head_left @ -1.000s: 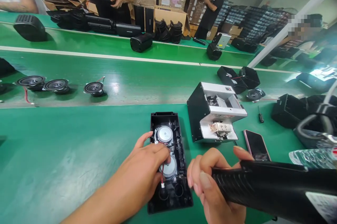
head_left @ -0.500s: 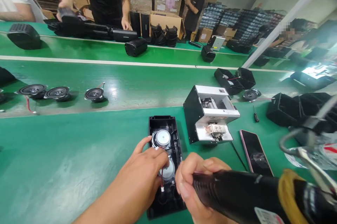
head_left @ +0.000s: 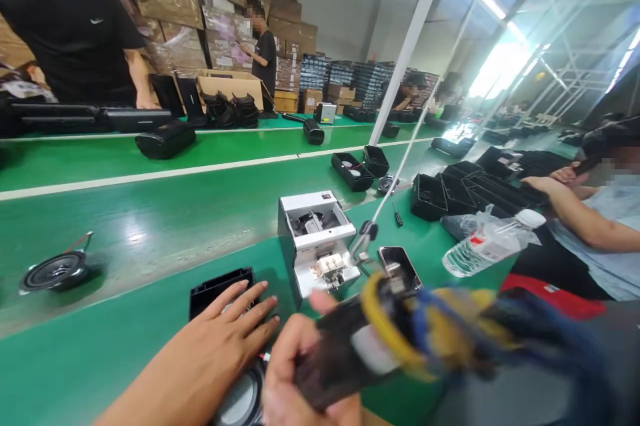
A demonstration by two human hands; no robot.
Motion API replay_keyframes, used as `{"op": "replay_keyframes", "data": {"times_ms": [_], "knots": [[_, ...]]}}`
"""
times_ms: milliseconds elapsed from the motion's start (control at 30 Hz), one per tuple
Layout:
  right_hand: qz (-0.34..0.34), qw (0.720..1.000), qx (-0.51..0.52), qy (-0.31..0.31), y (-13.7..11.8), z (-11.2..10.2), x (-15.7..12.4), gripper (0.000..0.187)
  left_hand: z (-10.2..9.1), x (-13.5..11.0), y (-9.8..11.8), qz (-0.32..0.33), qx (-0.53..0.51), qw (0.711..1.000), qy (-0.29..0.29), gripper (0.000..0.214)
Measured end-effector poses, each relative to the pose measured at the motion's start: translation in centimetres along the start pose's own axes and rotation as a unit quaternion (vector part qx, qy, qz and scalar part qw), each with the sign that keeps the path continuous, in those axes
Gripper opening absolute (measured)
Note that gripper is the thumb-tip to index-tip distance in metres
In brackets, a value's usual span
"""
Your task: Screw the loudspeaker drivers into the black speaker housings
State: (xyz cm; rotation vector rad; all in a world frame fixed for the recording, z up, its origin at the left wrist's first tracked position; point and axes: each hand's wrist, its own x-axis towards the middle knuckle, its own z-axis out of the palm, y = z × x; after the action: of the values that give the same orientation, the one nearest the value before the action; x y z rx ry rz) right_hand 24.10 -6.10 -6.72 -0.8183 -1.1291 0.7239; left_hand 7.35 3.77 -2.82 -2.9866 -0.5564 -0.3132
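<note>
Speaker housing [head_left: 210, 296] beneath left hand [head_left: 200, 359]; white benchtop machine [head_left: 315, 243] just beside.

Place: factory floor, speaker assembly line
Benches: long green-topped conveyor benches [head_left: 150, 176] with pale edge stripes, running near to far
Work items: open black plastic speaker housing [head_left: 220, 289], near left; round black speaker driver [head_left: 55, 273], left
Equipment: white-and-black benchtop machine [head_left: 315, 239], near centre
Stock: brown cardboard cartons [head_left: 170, 6] stacked far left; dark packaged stacks [head_left: 370, 83], far centre
Structure: white steel column [head_left: 407, 46], centre
Staff: standing person in black T-shirt [head_left: 70, 33], far left; seated person in pale-blue shirt [head_left: 595, 233], right
</note>
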Motion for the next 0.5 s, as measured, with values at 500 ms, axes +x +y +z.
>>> {"op": "replay_keyframes", "data": {"times_ms": [500], "knots": [[-0.083, 0.987, -0.079, 0.109, -1.8, -7.6, 10.3, 0.043, -2.6, -4.6, -3.1, -0.242, -0.073, 0.956, -0.15, 0.034]]}}
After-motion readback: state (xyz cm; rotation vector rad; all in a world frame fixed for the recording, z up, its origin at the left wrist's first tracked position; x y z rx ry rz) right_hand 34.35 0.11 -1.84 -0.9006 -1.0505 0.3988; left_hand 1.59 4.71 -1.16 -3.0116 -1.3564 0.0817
